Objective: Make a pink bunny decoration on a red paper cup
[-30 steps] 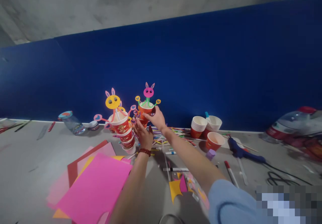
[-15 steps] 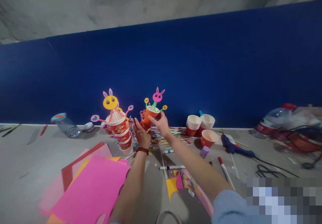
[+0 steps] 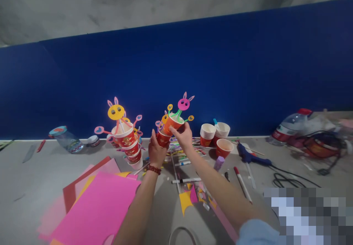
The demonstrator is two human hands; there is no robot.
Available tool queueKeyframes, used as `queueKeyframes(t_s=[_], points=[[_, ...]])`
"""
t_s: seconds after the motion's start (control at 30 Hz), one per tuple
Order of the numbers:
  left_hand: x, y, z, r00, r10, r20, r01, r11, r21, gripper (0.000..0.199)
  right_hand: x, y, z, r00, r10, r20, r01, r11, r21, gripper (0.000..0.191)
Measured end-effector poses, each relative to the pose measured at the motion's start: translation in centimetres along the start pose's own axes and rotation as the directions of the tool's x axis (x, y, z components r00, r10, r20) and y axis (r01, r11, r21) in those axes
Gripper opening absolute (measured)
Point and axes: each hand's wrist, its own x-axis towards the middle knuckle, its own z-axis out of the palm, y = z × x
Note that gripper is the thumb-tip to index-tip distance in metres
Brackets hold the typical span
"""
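My right hand (image 3: 184, 136) grips an orange paper cup (image 3: 173, 124), tilted, with a pink bunny face (image 3: 183, 104) on green stems and small yellow discs rising from it. Just below, my left hand (image 3: 157, 150) is closed around a red paper cup (image 3: 163, 140). A yellow bunny face and a purple-rimmed disc show behind these two cups, partly hidden. The orange cup's lower end overlaps the red cup's mouth; whether it sits inside I cannot tell. To the left stands a stack of red paper cups (image 3: 127, 140) topped by a yellow bunny face (image 3: 116, 111).
Pink sheets (image 3: 96, 204) lie at front left, near a tilted clear jar (image 3: 66, 139). Nested cups (image 3: 207, 134), a single cup (image 3: 224, 148) and a blue glue gun (image 3: 249, 156) stand or lie to the right. Markers, pipe cleaners (image 3: 184, 147) and paper scraps (image 3: 186, 201) are scattered centrally.
The orange cup with the pink bunny face has moved right and slightly up relative to the stack. More of the red cup in my left hand shows. The view has shifted a little.
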Motion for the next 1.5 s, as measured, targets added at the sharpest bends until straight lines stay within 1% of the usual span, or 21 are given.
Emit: queueKeyframes(t_s=[0.13, 0.23, 0.3, 0.37, 0.47, 0.6, 0.73, 0.87, 0.97, 1.1, 1.2, 1.33, 1.5], points=[[-0.5, 1.7, -0.9, 0.994, 0.110, -0.007, -0.110, 0.994, 0.007, 0.095, -1.0, -1.7, -2.0, 0.998, -0.038, -0.050, 0.036, 0.998, -0.051, 0.034], [-0.9, 3.0, -1.7, 0.982, 0.189, -0.013, -0.189, 0.982, 0.004, 0.090, -1.7, -2.8, -2.9, 0.995, -0.079, -0.059, 0.076, 0.995, -0.062, 0.034], [-1.2, 3.8, -2.3, 0.978, 0.209, -0.013, -0.209, 0.978, 0.007, 0.088, -2.2, -3.2, -3.3, 0.993, -0.100, -0.068, 0.096, 0.993, -0.065, 0.035], [-1.4, 4.3, -2.8, 0.980, 0.200, -0.004, -0.200, 0.980, 0.004, 0.088, -2.5, -3.4, -3.5, 0.990, -0.114, -0.083, 0.108, 0.991, -0.077, 0.035], [-1.7, 4.7, -3.1, 0.981, 0.196, 0.000, -0.196, 0.980, -0.021, 0.086, -3.0, -3.7, -3.9, 0.987, -0.141, -0.081, 0.130, 0.984, -0.123, 0.033], [-2.1, 4.3, -3.0, 0.968, 0.250, -0.018, -0.250, 0.967, -0.049, 0.085, -3.2, -4.3, -4.4, 0.984, -0.177, -0.021, 0.170, 0.966, -0.193, 0.032], [-2.4, 4.1, -2.9, 0.970, 0.242, -0.025, -0.243, 0.967, -0.073, 0.089, -3.2, -5.0, -4.6, 0.981, -0.193, 0.014, 0.191, 0.955, -0.229, 0.031], [-2.6, 4.1, -3.0, 0.975, 0.221, -0.017, -0.221, 0.971, -0.087, 0.092, -3.1, -5.5, -4.6, 0.983, -0.175, 0.047, 0.181, 0.940, -0.290, 0.030], [-2.7, 4.1, -3.1, 0.981, 0.193, -0.012, -0.193, 0.975, -0.113, 0.092, -3.1, -5.9, -4.6, 0.983, -0.167, 0.077, 0.183, 0.933, -0.311, 0.029], [-2.8, 4.0, -3.2, 0.983, 0.180, -0.021, -0.181, 0.972, -0.148, 0.090, -3.2, -6.2, -4.3, 0.984, -0.166, 0.070, 0.179, 0.936, -0.302, 0.028], [-2.8, 4.0, -3.2, 0.986, 0.163, -0.016, -0.164, 0.972, -0.170, 0.090, -3.2, -6.2, -4.1, 0.982, -0.164, 0.094, 0.185, 0.937, -0.298, 0.029], [-2.7, 4.3, -3.4, 0.989, 0.147, -0.027, -0.149, 0.965, -0.215, 0.091, -3.2, -6.5, -3.7, 0.983, -0.156, 0.094, 0.178, 0.935, -0.305, 0.033], [-2.5, 4.7, -3.6, 0.988, 0.149, -0.049, -0.157, 0.955, -0.253, 0.086, -3.2, -6.8, -3.3, 0.980, -0.167, 0.104, 0.193, 0.921, -0.338, 0.035]])
